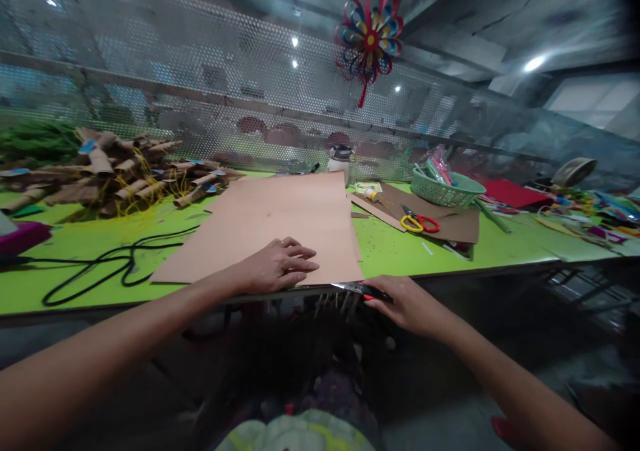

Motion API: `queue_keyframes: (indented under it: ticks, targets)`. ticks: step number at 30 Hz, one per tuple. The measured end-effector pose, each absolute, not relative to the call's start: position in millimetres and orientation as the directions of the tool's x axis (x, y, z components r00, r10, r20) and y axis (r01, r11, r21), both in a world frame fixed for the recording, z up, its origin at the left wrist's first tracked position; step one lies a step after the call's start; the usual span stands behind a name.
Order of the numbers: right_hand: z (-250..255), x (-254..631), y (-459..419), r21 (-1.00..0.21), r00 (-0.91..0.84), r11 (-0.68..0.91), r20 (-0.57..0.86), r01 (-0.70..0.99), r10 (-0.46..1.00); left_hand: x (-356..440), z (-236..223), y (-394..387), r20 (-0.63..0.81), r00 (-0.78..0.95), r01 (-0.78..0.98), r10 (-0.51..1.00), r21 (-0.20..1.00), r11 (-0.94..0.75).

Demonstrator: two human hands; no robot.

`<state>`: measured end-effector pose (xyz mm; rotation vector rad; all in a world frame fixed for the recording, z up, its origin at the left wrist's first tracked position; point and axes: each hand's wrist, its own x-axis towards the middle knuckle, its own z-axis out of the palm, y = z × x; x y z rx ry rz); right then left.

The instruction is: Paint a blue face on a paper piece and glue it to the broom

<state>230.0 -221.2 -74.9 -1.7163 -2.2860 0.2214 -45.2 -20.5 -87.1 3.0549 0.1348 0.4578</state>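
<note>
A large sheet of tan paper (260, 218) lies on the green table, its near edge along the table's front edge. My left hand (277, 264) rests flat on the sheet near that edge, fingers stretched out to the right. In my right hand (407, 303) is a utility knife (363, 290) with a black and red handle, the fingers closed round it. Its silver blade points left and meets the near edge of the sheet, close to the right corner. Whether the blade is in the paper I cannot tell.
Rolled brown paper pieces (135, 178) with yellow string are heaped at the left, behind a black cord (131, 258). Scissors (420, 222) lie on brown board (450, 219) at the right, near a green basket (447, 191). A bottle (341, 160) stands behind the sheet.
</note>
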Motion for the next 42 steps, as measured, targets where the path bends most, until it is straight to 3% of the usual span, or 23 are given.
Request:
queue_keyframes:
  ticks: [9,20,29,42]
  targets:
    - [-73.3,247.4,-221.2,-0.428,-0.188,0.238,0.157,0.872,0.969,-28.1,-77.2,-25.9,0.295,0.955,0.007,0.018,0.038,-0.999]
    - [-64.0,273.7,-220.0,-0.355,-0.275,0.282,0.070,0.892,0.959,-24.8,-72.6,-45.1,0.358,0.920,0.120,0.158,0.126,-0.985]
    - [-70.7,257.5,-214.9,-0.389,-0.281,0.292,0.086,0.873,0.956,-58.7,-87.5,-21.3,0.386,0.909,0.091,0.158,0.186,-0.978]
    - [-70.5,252.9,-231.2,-0.428,-0.256,0.272,0.096,0.862,0.962,-56.1,-95.8,-19.9,0.443,0.886,0.064,0.132,0.167,-0.984]
